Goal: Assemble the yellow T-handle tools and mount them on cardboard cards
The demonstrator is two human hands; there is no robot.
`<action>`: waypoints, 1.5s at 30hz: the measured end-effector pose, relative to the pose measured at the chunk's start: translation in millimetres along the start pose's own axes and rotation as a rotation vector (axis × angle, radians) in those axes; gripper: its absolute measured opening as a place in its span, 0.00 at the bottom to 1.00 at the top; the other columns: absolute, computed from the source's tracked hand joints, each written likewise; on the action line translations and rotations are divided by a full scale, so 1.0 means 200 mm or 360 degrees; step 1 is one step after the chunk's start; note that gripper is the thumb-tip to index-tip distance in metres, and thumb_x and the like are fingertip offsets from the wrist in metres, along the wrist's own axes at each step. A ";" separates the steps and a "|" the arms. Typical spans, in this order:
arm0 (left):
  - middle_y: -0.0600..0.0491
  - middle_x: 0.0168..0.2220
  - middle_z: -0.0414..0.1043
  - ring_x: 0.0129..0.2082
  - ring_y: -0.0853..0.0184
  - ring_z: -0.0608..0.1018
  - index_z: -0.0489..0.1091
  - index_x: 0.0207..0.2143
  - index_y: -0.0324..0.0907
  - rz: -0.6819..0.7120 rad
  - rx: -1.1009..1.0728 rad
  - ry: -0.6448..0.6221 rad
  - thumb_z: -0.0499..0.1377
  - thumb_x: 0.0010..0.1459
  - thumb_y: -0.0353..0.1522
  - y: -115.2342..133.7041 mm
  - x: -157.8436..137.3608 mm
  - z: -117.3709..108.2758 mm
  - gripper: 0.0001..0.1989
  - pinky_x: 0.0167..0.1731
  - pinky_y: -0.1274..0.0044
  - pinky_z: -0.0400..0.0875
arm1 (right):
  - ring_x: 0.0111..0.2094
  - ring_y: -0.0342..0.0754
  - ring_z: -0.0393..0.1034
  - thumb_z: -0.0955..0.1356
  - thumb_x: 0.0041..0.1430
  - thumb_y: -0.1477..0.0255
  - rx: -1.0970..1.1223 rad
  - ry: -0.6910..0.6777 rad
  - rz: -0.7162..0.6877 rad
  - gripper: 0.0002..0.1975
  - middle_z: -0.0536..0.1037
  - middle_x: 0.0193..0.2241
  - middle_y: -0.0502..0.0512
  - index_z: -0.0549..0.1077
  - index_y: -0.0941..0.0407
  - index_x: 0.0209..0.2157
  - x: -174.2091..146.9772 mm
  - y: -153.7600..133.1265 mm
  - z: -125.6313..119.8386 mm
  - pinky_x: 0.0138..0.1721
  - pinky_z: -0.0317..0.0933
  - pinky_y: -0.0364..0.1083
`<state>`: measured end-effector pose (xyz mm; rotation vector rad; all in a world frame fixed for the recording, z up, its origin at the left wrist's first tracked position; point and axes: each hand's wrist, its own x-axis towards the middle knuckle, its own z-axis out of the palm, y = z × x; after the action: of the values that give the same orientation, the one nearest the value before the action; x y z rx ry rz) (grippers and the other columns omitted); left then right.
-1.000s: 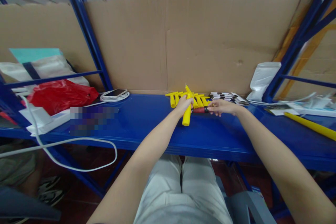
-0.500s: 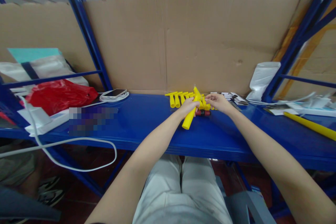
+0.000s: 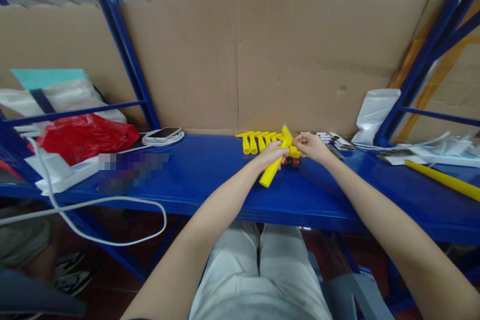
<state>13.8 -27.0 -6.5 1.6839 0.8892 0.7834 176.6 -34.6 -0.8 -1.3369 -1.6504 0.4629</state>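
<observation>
My left hand (image 3: pixel 273 154) is wrapped round the handle of a yellow T-shaped plastic piece (image 3: pixel 270 174). Its thick round end slants down toward me, and its head points up and away. At the head, the fingers of my right hand (image 3: pixel 312 147) are pinched together; whatever they hold is too small to make out. Behind my hands, several similar yellow pieces (image 3: pixel 253 145) lie in a row on the blue shelf. A screwdriver with a dark red and black handle (image 3: pixel 294 161) lies under my hands, partly hidden.
A phone (image 3: pixel 164 133) rests on a coiled white cable at the left, near a red plastic bag (image 3: pixel 88 135) and a white power strip (image 3: pixel 73 177). Small packets (image 3: pixel 339 141) and a long yellow tube (image 3: pixel 442 180) lie at the right. Cardboard (image 3: pixel 292 60) closes the back.
The held yellow piece has turned slightly, its head shifting right and its lower end a little left. My left hand moved slightly right with it; my right hand stays nearly in place.
</observation>
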 end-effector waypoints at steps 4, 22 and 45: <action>0.62 0.13 0.59 0.11 0.73 0.64 0.64 0.36 0.40 0.0008 0.0011 0.0035 0.53 0.47 0.23 0.00 0.00 0.00 0.11 0.14 0.82 0.62 | 0.15 0.39 0.61 0.66 0.49 0.72 -0.0029 -0.0027 -0.0002 0.03 0.67 0.14 0.45 0.66 0.55 0.25 0.00 0.00 0.00 0.17 0.55 0.38; 0.62 0.13 0.59 0.10 0.74 0.63 0.64 0.34 0.39 -0.0059 -0.0046 0.0274 0.52 0.48 0.22 0.00 0.00 -0.02 0.10 0.14 0.82 0.61 | 0.40 0.57 0.72 0.62 0.53 0.76 -0.1654 0.0145 0.0297 0.12 0.78 0.31 0.68 0.77 0.62 0.27 0.09 0.38 -0.31 0.38 0.64 0.47; 0.60 0.10 0.58 0.09 0.75 0.61 0.59 0.23 0.42 -0.0013 -0.0346 -0.0111 0.49 0.51 0.23 0.01 0.01 -0.03 0.07 0.11 0.82 0.56 | 0.40 0.52 0.73 0.61 0.58 0.73 0.0004 0.0608 0.0441 0.08 0.76 0.32 0.62 0.65 0.56 0.26 0.11 0.27 -0.21 0.44 0.65 0.50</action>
<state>10.7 -23.7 -2.4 1.5060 0.7347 0.7818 241.6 -6.0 -12.2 -1.5515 -1.1584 0.3423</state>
